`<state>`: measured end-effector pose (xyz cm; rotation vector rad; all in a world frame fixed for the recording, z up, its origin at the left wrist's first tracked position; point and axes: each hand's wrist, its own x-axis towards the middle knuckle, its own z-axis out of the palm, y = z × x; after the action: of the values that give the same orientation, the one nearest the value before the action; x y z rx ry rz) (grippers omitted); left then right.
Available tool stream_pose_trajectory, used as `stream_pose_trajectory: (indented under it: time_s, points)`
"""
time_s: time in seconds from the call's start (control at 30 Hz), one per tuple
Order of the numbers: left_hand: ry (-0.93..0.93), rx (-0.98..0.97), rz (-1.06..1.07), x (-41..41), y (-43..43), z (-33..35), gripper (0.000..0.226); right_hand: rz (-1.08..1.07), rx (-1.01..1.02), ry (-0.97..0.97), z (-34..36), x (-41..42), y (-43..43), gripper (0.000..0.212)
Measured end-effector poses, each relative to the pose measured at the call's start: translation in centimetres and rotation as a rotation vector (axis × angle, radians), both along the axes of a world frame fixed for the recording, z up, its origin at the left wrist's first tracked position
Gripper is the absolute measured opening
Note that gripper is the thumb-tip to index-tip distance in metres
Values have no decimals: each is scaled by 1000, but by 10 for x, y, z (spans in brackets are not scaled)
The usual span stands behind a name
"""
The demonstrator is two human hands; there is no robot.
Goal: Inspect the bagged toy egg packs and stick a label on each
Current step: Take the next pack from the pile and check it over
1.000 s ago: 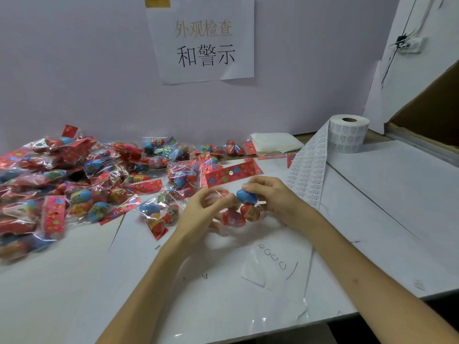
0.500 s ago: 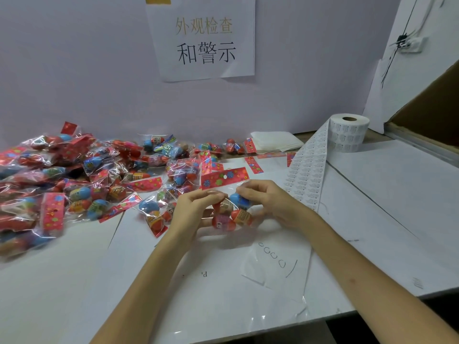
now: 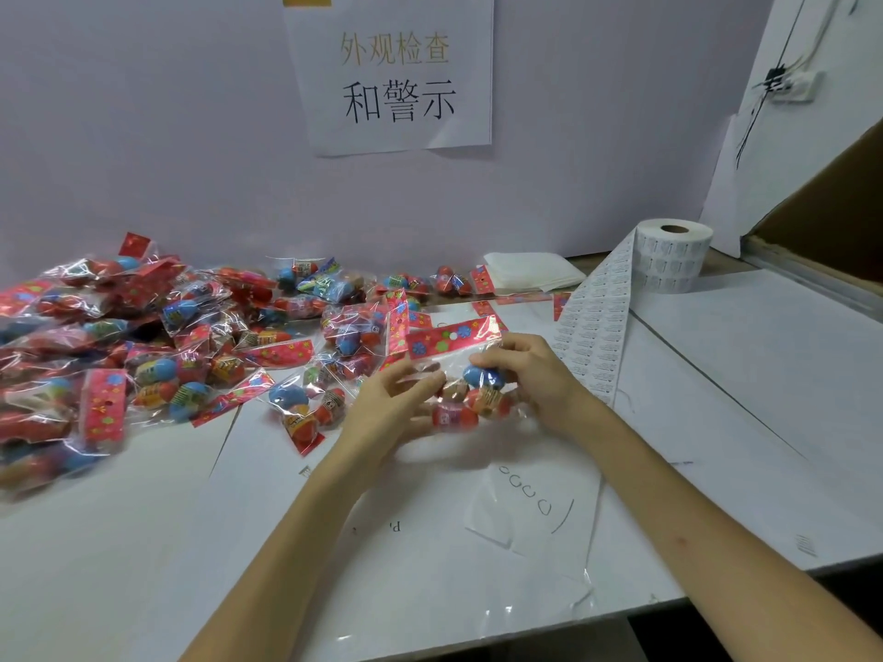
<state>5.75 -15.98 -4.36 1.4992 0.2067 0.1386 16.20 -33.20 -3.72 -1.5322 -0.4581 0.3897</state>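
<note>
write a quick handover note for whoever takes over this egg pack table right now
Hands: left hand and right hand both grip one egg pack, under inspection; no label visible on it.
Labels: the label strip runs from the label roll down to beside the right hand.
Stock: the pile of packs lies on the left; cannot tell which are labelled.
Left: finish checking this pack, label it, then work through the pile.

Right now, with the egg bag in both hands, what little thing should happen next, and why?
Probably the right hand should let go and reach for the label strip just beside it, while the left hand holds the egg pack. Both hands hold the pack, and I can see no label on it.
</note>
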Motion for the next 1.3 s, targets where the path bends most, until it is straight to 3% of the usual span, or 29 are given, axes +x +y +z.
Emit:
stream_pose_trajectory:
  time_s: [0.07, 0.2, 0.27, 0.37, 0.47, 0.67, 0.8, 1.0, 1.1, 1.17, 1.3]
  points:
    - [-28, 130, 139, 2, 3, 0, 30, -122, 10, -15, 0, 2, -1, 9]
    - [-118, 172, 179, 2, 13, 6, 31, -254, -26, -49, 1, 4, -3, 26]
    - [-127, 192, 85, 1, 10, 7, 42, -196, -7, -16, 2, 2, -3, 26]
    - [-129, 197, 0, 0, -3, 2, 51, 87, 66, 55, 5, -5, -1, 38]
    - [-119, 64, 57, -1, -2, 2, 40, 302, 92, 116, 6, -10, 1, 49]
    - [5, -191, 71, 0, 12, 9, 24, 413, 166, 210, 9, -10, -2, 45]
    - [-14, -345, 3, 0, 12, 9, 32, 350, 134, 246, 7, -6, -1, 37]
    - [-59, -534, 85, 1, 20, 8, 49, 138, -2, 107, -3, 2, -5, 27]
    - [-53, -460, 8, 0, 16, 9, 54, 170, 28, 117, 0, -4, -1, 40]
    - [-50, -300, -74, -2, 12, 9, 50, 184, 22, 106, -1, -8, 3, 44]
    - [-64, -141, -126, -4, 5, 10, 36, 107, -40, -48, -7, -10, 9, 22]
